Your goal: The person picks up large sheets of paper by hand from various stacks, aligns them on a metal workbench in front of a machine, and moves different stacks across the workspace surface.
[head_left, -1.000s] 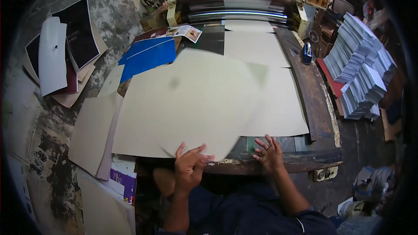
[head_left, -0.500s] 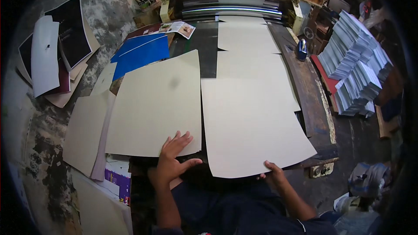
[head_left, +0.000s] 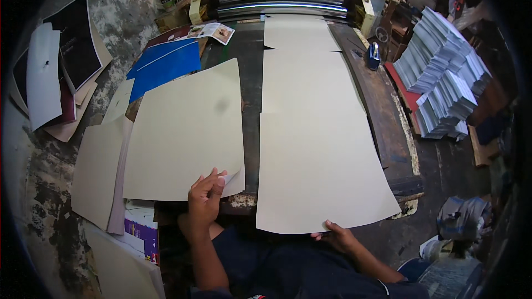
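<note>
A pile of large cream sheets (head_left: 185, 127) lies left of centre. At its near right corner my left hand (head_left: 205, 199) has its thumb and fingers drawn together on the top sheet, whose corner curls up. To the right, a long cream sheet (head_left: 316, 160) overlaps other cream sheets (head_left: 299, 72) in a row that runs up to the rollers. My right hand (head_left: 338, 238) pinches this sheet's near edge, thumb on top and fingers beneath.
Metal rollers (head_left: 282, 8) span the far end. Blue sheets (head_left: 166, 66) and a printed page (head_left: 219, 32) lie at far left. Stacked pale papers (head_left: 438, 66) stand on the right, near a blue tool (head_left: 373, 55). More cream sheets (head_left: 97, 171) lean at left.
My left hand's spread fingers have closed on the pile's corner, which now curls. The sheet in my right hand has shifted, covering more of the row beyond it. The whole view has moved slightly.
</note>
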`<state>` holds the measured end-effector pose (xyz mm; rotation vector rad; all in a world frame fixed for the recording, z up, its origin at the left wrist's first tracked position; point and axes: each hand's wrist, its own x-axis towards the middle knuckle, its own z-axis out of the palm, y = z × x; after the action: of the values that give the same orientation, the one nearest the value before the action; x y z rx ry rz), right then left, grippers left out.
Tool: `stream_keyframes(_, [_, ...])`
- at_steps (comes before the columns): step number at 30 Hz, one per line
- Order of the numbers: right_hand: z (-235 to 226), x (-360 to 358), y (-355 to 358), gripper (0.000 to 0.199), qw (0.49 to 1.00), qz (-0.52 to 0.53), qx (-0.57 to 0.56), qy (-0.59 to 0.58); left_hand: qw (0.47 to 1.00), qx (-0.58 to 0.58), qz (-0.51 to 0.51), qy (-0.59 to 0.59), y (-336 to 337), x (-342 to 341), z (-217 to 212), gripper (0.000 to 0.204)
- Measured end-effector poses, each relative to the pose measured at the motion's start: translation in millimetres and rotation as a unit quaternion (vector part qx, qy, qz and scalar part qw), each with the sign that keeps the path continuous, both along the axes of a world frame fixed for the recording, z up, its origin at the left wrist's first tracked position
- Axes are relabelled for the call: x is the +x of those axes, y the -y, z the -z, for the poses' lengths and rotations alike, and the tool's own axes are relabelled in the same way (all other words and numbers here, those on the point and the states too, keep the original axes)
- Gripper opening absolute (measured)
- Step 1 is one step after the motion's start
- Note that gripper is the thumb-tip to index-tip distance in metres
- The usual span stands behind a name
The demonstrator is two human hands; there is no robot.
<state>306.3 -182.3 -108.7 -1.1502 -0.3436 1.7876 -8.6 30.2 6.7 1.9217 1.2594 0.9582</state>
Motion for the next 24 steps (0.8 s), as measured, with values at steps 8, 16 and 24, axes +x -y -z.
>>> stream_keyframes(8, [8, 3, -20, 0.044, 0.997, 0.036, -0.028, -0.06, 0.992, 0.026, -0.126, -0.018, 8, 16, 10, 0.033])
stream_keyframes(16, [29, 6, -59, 0.045, 0.98, 0.18, -0.003, -0.079, 0.99, 0.062, -0.124, -0.02, 9, 17, 18, 0.038])
stream_keyframes(24, [51, 10, -70, 0.049, 0.975, 0.214, 0.039, -0.041, 0.862, -0.106, -0.222, 0.444, 17, 10, -7, 0.038])
